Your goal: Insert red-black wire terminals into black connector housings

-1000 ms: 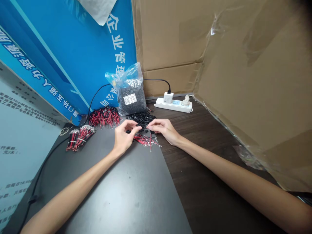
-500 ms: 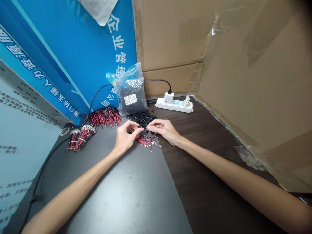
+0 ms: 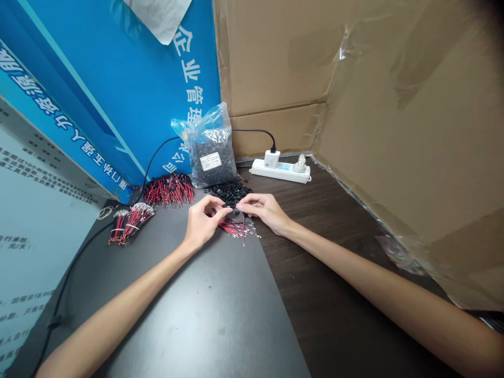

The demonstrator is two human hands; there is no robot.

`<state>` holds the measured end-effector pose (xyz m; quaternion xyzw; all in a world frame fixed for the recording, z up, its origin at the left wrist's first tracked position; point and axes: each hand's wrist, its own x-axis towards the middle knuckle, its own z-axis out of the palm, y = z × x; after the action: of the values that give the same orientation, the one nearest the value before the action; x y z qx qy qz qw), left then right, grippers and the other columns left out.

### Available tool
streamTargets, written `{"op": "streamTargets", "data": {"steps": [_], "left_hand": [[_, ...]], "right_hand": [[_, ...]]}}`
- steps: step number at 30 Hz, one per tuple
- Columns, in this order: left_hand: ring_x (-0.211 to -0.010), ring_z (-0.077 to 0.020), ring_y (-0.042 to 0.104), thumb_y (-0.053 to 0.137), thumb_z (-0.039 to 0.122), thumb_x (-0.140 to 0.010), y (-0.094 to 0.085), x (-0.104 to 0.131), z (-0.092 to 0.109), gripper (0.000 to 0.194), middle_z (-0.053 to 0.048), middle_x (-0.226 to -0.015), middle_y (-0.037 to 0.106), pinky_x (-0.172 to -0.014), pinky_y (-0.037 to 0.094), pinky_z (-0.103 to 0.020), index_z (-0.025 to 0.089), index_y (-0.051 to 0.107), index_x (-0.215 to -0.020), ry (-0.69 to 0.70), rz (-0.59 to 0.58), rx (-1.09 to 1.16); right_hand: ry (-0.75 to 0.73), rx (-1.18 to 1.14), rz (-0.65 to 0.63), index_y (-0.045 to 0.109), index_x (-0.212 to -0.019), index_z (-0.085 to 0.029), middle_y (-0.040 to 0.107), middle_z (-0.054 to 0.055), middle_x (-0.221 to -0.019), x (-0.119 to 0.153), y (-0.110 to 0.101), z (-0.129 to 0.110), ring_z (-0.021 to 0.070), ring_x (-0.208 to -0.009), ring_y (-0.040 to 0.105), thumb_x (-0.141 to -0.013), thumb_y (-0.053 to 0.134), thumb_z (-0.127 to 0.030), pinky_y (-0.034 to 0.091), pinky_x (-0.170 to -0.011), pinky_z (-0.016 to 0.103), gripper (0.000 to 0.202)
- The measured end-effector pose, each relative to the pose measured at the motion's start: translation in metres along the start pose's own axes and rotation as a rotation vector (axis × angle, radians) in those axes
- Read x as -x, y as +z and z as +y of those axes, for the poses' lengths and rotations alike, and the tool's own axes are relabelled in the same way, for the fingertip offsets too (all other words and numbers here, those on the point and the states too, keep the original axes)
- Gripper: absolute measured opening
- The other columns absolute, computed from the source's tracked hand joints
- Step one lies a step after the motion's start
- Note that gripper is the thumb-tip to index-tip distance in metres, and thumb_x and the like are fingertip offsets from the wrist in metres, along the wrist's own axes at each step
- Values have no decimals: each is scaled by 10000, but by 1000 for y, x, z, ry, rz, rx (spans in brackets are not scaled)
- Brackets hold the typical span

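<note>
My left hand point(image 3: 203, 218) is pinched, its fingertips on something too small to make out. Facing it, my right hand point(image 3: 266, 211) is also closed at the fingertips, with a red and black wire point(image 3: 243, 231) hanging down below them. A small gap separates the two hands. Just behind them lies a heap of small black parts point(image 3: 230, 192). Loose red and black wires point(image 3: 233, 227) with silvery ends are spread on the table beneath the hands.
A clear bag of black parts point(image 3: 212, 152) leans at the back. Left of it lie a pile of red and black wires point(image 3: 169, 190) and banded wire bundles point(image 3: 134, 223). A white power strip point(image 3: 280, 170) sits behind the right hand. Cardboard walls point(image 3: 275, 58) border the table point(image 3: 189, 325).
</note>
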<state>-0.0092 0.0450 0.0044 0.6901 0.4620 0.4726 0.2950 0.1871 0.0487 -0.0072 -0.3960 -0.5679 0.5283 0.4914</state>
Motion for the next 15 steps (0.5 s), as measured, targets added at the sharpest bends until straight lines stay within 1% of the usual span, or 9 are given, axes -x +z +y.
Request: {"op": "streamTargets", "data": {"steps": [8, 15], "left_hand": [[-610, -134, 594, 820, 375, -740, 0, -1, 1, 221, 9, -687, 672, -595, 450, -264, 196, 701, -792, -15, -1, -1], [-606, -139, 597, 820, 361, -719, 0, -1, 4, 220, 4, -685, 679, -592, 459, -268, 189, 693, -772, -18, -21, 10]], "right_hand": [[-23, -3, 3, 746, -734, -179, 679, 18, -706, 0, 0, 0, 128, -627, 514, -685, 808, -447, 411, -623, 290, 279], [-6, 37, -51, 750, -748, -175, 682, 25, -705, 0, -1, -1, 135, -624, 526, -702, 798, -460, 415, -619, 296, 293]]}}
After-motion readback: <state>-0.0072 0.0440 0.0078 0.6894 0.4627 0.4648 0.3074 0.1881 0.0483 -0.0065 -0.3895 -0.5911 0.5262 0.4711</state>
